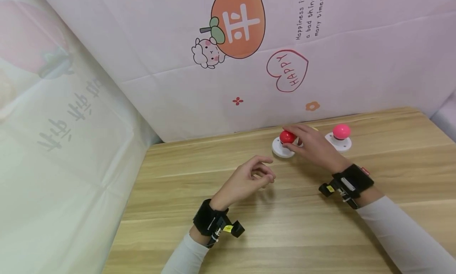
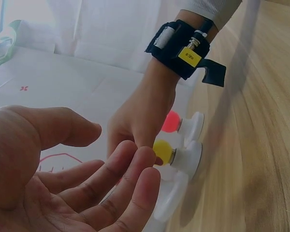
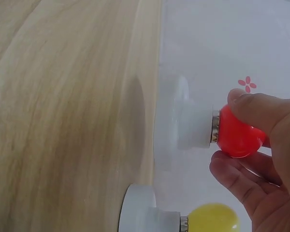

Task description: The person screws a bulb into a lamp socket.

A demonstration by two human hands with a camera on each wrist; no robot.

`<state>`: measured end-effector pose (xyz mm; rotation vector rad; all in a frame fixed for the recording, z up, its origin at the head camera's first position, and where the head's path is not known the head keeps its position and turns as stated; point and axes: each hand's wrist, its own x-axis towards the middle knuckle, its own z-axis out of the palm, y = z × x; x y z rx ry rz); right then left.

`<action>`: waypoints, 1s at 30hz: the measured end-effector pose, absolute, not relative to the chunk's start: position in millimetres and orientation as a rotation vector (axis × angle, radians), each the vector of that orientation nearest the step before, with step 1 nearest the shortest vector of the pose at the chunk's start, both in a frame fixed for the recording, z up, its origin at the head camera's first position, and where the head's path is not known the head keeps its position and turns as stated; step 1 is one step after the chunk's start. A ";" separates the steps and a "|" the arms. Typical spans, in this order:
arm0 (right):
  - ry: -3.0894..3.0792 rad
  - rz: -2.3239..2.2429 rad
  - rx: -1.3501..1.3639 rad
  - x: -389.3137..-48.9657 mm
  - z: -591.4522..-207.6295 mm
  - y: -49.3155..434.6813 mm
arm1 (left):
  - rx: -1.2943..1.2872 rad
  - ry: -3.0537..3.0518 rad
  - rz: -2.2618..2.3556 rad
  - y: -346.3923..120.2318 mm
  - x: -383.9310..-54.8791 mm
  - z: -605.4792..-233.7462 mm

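A red bulb (image 3: 239,133) stands in a white round lamp holder (image 3: 183,125) with its metal screw base partly showing. My right hand (image 1: 315,146) pinches this bulb between thumb and fingers. My left hand (image 1: 246,181) hovers over the table to the left, its fingers loosely bent around nothing. Just right of the red one, a yellow bulb (image 3: 213,218) sits in its own white holder (image 3: 140,210), mostly hidden behind my right hand in the head view. Farther right a pink bulb (image 1: 341,131) is seated in another white holder (image 1: 338,143).
The holders stand in a row on the wooden table (image 1: 199,163) near its back edge. Behind them hangs a white printed cloth (image 1: 171,96), with another pale cloth (image 1: 71,179) along the left side. Both wrists wear black camera straps.
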<state>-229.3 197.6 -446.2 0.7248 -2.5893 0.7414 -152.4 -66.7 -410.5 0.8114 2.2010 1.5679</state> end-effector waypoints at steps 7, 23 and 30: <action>-2.622 0.740 0.699 -231.2 -447.8 196.7 | 0.805 2.227 1.550 -65.3 -150.3 -405.2; -2.658 0.687 0.685 -238.0 -454.0 194.1 | 0.797 2.209 1.564 -65.7 -151.3 -406.6; -2.686 0.649 0.687 -240.1 -455.9 192.1 | 0.811 2.203 1.561 -67.1 -152.3 -409.1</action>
